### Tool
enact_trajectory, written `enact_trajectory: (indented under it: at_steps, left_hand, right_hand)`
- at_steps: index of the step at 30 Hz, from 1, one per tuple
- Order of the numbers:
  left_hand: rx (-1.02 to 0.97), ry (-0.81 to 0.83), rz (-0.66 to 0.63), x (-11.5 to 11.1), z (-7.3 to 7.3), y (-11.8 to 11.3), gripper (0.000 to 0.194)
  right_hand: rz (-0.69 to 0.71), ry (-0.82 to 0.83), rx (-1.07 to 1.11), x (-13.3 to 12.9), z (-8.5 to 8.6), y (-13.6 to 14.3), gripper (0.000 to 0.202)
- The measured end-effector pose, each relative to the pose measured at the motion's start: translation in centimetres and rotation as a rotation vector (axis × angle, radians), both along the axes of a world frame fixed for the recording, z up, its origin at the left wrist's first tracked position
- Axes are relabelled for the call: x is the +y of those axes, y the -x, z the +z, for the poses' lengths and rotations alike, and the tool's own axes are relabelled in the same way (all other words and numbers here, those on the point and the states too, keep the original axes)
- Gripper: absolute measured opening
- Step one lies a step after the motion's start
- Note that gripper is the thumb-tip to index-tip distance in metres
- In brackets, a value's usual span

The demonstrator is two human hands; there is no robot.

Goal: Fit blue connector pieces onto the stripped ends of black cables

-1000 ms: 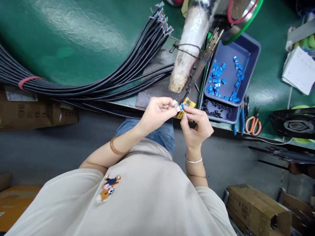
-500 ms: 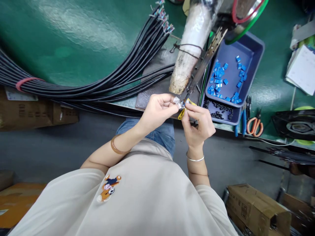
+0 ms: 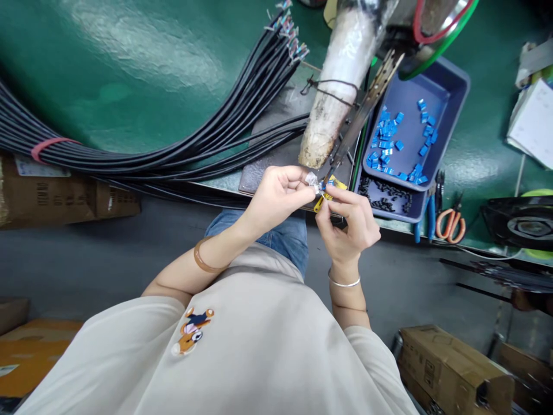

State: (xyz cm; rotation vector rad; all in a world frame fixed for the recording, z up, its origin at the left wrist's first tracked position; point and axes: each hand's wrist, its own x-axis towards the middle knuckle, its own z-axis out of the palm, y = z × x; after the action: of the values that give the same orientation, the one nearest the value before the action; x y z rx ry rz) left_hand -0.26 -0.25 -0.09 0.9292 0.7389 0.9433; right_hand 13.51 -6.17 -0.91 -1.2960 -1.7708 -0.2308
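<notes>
where the left fingers [image 3: 305, 196] pinch, a clear piece [image 3: 311, 179] lies between them.

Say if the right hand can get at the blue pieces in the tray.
Probably yes: nothing covers the blue pieces, and the open tray is near the right hand, though its fingers are busy.

Bright glare streaks your green surface [image 3: 142, 115] up top, the floor [image 3: 168, 253] sits dimmer, and the edges bend, softly blurred.
</notes>
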Motion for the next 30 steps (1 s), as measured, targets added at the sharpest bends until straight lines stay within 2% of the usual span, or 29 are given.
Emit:
enact_trajectory:
  at_steps: [10, 16, 30]
  left_hand:
    - [0.017, 0.005, -0.007, -0.29, -0.06, 0.08, 0.01]
    - [0.096, -0.038, 0.072, -0.51, -0.11, -0.16, 0.011]
    - [0.139, -0.074, 0.023, -0.13, -0.65, -0.03, 0.012]
  right_hand:
    - [-0.007, 0.071, 0.128, -0.14, 0.17, 0.03, 0.015]
    - [-0.011, 0.083, 0.112, -0.07, 0.37, 0.07, 0.015]
    - [-0.013, 0.1, 0.169, 0.16, 0.55, -0.02, 0.014]
